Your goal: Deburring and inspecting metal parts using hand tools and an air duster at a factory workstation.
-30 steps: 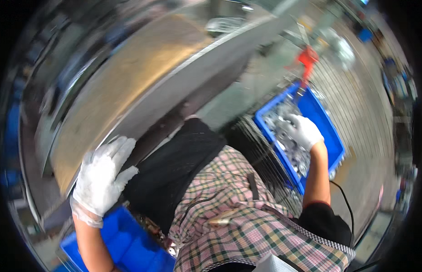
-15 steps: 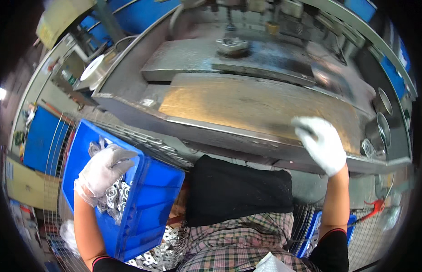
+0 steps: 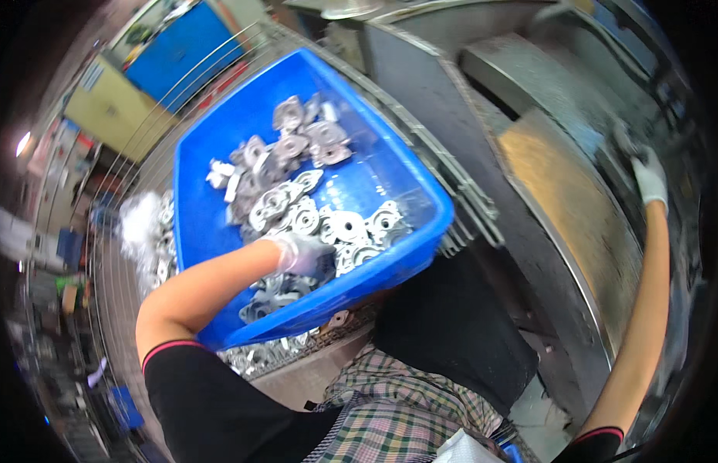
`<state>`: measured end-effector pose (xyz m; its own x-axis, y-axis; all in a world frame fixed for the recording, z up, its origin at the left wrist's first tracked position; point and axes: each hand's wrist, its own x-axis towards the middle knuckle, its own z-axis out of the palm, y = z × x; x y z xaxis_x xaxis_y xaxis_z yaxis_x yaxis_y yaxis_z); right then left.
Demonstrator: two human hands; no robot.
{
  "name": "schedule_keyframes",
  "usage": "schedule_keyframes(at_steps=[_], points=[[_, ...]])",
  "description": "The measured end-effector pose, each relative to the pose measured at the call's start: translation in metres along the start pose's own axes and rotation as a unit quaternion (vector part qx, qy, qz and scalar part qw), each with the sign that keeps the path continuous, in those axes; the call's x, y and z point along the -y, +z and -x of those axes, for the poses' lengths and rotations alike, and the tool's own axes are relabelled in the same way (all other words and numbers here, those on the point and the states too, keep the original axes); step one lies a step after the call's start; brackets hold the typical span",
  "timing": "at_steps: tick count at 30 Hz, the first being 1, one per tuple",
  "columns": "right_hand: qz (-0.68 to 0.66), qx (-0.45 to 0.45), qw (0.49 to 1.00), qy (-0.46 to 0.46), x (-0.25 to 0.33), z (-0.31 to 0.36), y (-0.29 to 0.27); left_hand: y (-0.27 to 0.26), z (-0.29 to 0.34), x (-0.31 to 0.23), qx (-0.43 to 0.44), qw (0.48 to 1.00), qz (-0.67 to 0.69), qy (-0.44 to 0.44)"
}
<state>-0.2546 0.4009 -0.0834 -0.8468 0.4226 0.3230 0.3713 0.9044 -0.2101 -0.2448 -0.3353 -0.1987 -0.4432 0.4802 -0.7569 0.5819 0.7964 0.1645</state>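
Note:
My left hand point(image 3: 303, 256), in a whitish glove, reaches down into a blue plastic bin point(image 3: 428, 202). Its fingers dip among grey cast metal parts point(image 3: 349, 226) with round holes and are mostly hidden, so their grip does not show. Far off to the right, my gloved right hand point(image 3: 650, 177) is stretched out to the machine bed. It is at a dark round metal piece point(image 3: 626, 141) there, perhaps touching it; blur hides how its fingers are closed.
The bin rests on a wire rack point(image 3: 459, 181), with more metal parts point(image 3: 270, 351) beneath. A machine trough with a raised metal wall point(image 3: 548, 224) and a brownish board point(image 3: 563, 181) lies to the right. Clear plastic wrap point(image 3: 140, 224) hangs left of the bin. A black cloth point(image 3: 451, 324) covers my lap.
The view has swung left toward the bin. My left hand has gone from above the bin's parts down among them. My right hand has moved from the trough's front edge deeper to the round piece.

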Motion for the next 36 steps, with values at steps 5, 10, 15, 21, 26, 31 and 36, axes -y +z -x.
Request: schedule_keyframes(at_steps=[5,10,15,21,26,31,36], points=[[-0.017,0.027,0.999,-0.040,-0.046,-0.037,0.012,-0.015,-0.011,0.021,-0.041,0.991,0.121,-0.037],[-0.041,-0.024,0.997,-0.067,-0.045,-0.017,-0.006,-0.032,-0.036,0.035,-0.220,0.975,0.033,0.015],[-0.059,-0.005,0.995,-0.085,-0.022,0.055,-0.048,-0.029,-0.057,0.021,-0.234,0.961,-0.124,0.084],[-0.073,0.017,0.995,-0.063,0.013,0.186,-0.092,-0.030,-0.071,0.022,-0.153,0.986,0.051,0.051],[-0.062,0.016,0.997,-0.049,0.021,0.280,-0.109,-0.049,-0.041,0.023,-0.192,0.976,0.071,0.076],[0.047,-0.008,0.996,-0.072,0.005,0.344,-0.107,-0.116,0.031,0.008,-0.297,0.942,0.143,0.058],[-0.039,-0.084,0.995,-0.033,-0.019,0.375,-0.093,-0.173,0.093,-0.042,-0.537,0.835,-0.008,0.124]])
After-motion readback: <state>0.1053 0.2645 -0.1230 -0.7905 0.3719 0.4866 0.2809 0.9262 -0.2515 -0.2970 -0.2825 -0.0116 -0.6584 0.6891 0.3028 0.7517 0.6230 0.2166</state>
